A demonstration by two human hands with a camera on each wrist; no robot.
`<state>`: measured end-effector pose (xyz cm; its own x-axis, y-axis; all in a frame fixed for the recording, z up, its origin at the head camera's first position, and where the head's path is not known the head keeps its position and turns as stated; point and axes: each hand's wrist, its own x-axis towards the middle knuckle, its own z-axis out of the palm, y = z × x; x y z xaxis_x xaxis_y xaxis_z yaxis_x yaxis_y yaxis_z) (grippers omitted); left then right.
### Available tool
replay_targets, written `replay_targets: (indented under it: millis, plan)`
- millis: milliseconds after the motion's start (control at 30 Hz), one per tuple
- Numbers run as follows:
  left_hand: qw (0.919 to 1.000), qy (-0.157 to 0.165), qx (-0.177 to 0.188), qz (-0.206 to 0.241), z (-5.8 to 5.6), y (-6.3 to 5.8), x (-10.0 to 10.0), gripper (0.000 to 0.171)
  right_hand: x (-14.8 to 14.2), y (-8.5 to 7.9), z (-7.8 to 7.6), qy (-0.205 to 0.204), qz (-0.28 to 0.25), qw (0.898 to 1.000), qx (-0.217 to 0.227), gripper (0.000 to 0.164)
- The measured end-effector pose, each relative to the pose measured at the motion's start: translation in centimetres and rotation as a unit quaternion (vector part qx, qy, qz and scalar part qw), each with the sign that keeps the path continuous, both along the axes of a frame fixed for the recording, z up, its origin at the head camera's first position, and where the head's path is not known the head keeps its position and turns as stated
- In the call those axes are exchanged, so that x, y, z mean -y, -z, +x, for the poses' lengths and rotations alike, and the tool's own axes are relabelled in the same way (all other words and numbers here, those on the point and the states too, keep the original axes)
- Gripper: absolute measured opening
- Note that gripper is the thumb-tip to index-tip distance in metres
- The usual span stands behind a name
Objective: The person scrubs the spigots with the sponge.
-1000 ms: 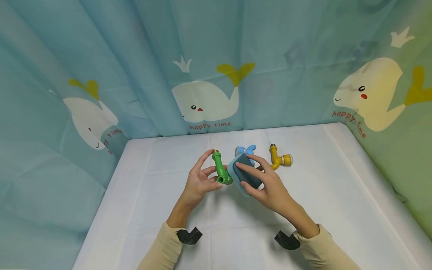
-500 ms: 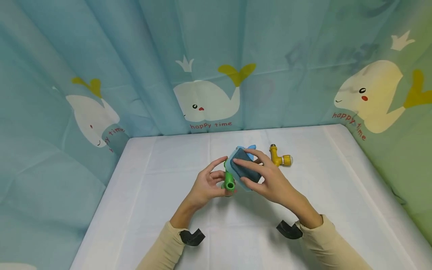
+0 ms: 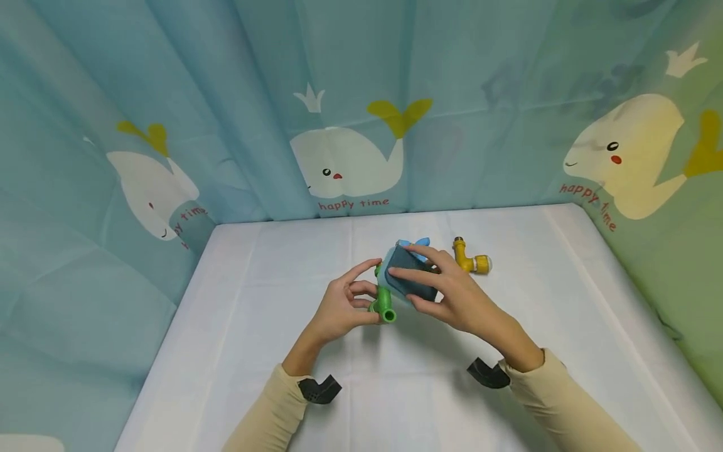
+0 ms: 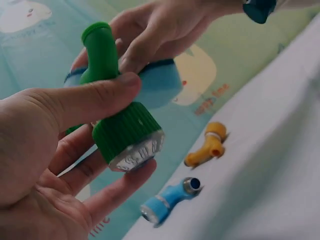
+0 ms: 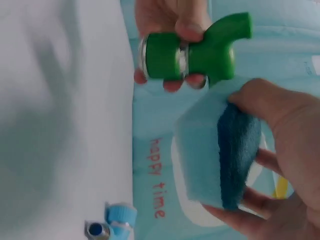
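My left hand (image 3: 339,307) holds a green tap (image 4: 127,131) above the table, its thumb across the body and fingers behind. The tap's ribbed knob has a pale end cap, and its open spout (image 3: 388,315) points toward me in the head view. In my right hand (image 3: 460,289) is a sponge (image 5: 200,147), light blue foam with a dark blue scouring layer (image 5: 239,150), pinched between thumb and fingers. The foam side lies against the green tap's body, hiding part of it in the head view.
A blue tap (image 4: 170,200) lies on the white-covered table (image 3: 271,351) behind the sponge. To its right lies a yellow tap (image 3: 469,258). A curtain printed with whales (image 3: 350,163) hangs along the table's back and sides.
The green tap has moved right and turned, its spout now facing me and its upper end behind the sponge. The sponge has shifted slightly up and left, still in the right hand.
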<state>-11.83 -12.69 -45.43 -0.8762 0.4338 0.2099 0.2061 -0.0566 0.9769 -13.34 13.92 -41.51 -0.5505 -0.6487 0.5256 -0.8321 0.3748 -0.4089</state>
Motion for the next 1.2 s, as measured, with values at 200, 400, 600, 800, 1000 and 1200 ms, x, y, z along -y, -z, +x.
replay_targets:
  millis: [200, 400, 600, 800, 1000, 1200]
  plan:
    - [0.9998, -0.007, -0.010, -0.013, -0.1, -0.1, -0.1, 0.093, -0.5, 0.0, 0.4, -0.047, 0.003, 0.998, 0.030, 0.052]
    - [0.9998, 0.006, -0.011, -0.017, -0.1, 0.1, -0.3, 0.094, 0.0, 0.3, -0.3, 0.006, -0.008, 1.000, -0.016, 0.054]
    - [0.9994, -0.001, -0.009, -0.033, -0.4, 0.2, -0.1, 0.093, -1.2, 0.3, 0.3, -0.064, 0.016, 0.996, 0.062, 0.054]
    - [0.9988, 0.004, -0.008, -0.048, -0.6, 0.3, -0.1, 0.093, -0.9, 0.3, -0.1, -0.040, 0.032, 0.999, 0.020, 0.054]
    - [0.9991, 0.013, -0.004, -0.041, -0.6, 0.2, 0.1, 0.095, -0.1, 0.8, -0.3, 0.002, 0.000, 0.999, -0.033, 0.056]
    - [0.9964, -0.012, -0.008, -0.084, -0.7, 0.2, 0.7, 0.093, -0.6, 0.4, 0.5, -0.072, 0.050, 0.995, 0.058, 0.054]
